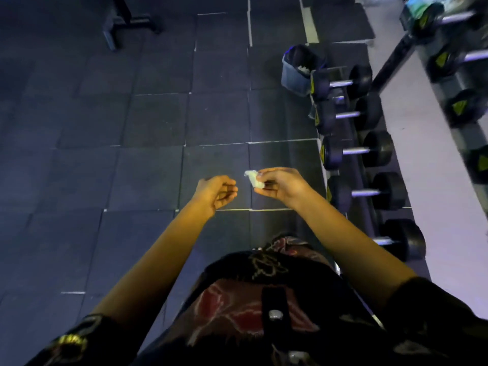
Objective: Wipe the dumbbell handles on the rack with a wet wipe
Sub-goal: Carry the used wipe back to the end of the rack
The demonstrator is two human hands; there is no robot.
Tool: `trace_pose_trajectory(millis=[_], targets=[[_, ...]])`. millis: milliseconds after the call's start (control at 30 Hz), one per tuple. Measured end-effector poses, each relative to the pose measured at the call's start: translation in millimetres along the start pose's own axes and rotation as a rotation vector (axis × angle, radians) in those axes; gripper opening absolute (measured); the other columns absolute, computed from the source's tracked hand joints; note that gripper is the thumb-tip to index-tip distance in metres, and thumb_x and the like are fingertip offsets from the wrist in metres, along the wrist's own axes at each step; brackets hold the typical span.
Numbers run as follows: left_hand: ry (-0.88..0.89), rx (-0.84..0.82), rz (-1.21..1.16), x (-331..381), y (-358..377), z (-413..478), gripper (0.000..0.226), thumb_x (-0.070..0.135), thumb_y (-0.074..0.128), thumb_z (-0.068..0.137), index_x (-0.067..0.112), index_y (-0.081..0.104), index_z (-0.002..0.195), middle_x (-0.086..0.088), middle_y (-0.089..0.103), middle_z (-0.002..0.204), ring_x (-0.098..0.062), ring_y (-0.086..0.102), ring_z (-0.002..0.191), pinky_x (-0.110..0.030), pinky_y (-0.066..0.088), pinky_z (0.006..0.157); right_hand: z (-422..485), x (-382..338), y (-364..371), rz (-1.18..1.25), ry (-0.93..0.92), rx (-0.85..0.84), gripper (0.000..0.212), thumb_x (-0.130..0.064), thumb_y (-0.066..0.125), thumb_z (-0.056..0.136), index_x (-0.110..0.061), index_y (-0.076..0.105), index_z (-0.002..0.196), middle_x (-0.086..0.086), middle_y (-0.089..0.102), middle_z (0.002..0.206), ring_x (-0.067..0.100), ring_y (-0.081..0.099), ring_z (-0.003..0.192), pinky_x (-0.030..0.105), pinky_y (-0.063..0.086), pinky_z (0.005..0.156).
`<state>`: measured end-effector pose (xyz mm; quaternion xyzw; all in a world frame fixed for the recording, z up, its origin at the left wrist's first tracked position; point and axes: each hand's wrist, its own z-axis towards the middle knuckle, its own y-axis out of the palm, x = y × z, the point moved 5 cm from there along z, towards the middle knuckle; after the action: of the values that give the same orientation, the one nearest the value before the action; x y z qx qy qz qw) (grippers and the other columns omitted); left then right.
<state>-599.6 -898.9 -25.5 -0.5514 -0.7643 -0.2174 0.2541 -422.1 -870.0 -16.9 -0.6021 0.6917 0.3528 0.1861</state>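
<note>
My right hand [281, 184] pinches a small crumpled white wet wipe [254, 178] above the dark floor tiles. My left hand [217, 192] hovers just left of it with loosely curled fingers and holds nothing. To the right runs a low rack of several black dumbbells [356, 150] with shiny metal handles [365, 192]. Both hands are left of the rack and touch none of the dumbbells. A mirror [459, 83] at the far right shows the dumbbells again.
A blue bin [297, 71] with a dark liner stands on the floor at the far end of the rack. A bench base [124, 22] sits at the top left. Dark rubber floor tiles [118, 154] fill the left side.
</note>
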Motion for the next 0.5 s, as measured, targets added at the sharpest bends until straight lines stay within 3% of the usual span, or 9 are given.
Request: trace_pose_trajectory(millis=[267,433,500], targets=[[-0.029,-0.013,0.032,162,110,156,0.011,0.005,0.058,0.091,0.001,0.062,0.081,-0.014,0.063,0.078,-0.019,0.062,0.069,-0.020,0.055,0.048,179,-154,-29,0.005,-0.001,-0.010,0.011,0.011,0.064,0.081,-0.001,0.066,0.080,0.011,0.066,0.073,0.024,0.066,0.074,0.041,0.059,0.078],[-0.061,0.005,0.027,268,190,237,0.016,0.001,0.056,0.091,0.001,0.058,0.075,-0.008,0.064,0.051,-0.019,0.059,0.065,-0.022,0.054,0.052,276,-272,-50,-0.018,-0.006,0.001,0.011,0.011,0.066,0.078,0.000,0.067,0.079,0.016,0.066,0.076,0.024,0.065,0.073,0.036,0.060,0.069],[-0.061,-0.007,0.066,312,222,268,0.013,0.001,0.058,0.089,0.001,0.060,0.076,-0.008,0.064,0.053,-0.019,0.060,0.064,-0.023,0.055,0.056,312,-318,-62,0.009,-0.011,0.023,0.010,0.010,0.067,0.077,0.001,0.068,0.080,0.017,0.065,0.078,0.026,0.064,0.074,0.037,0.059,0.070]])
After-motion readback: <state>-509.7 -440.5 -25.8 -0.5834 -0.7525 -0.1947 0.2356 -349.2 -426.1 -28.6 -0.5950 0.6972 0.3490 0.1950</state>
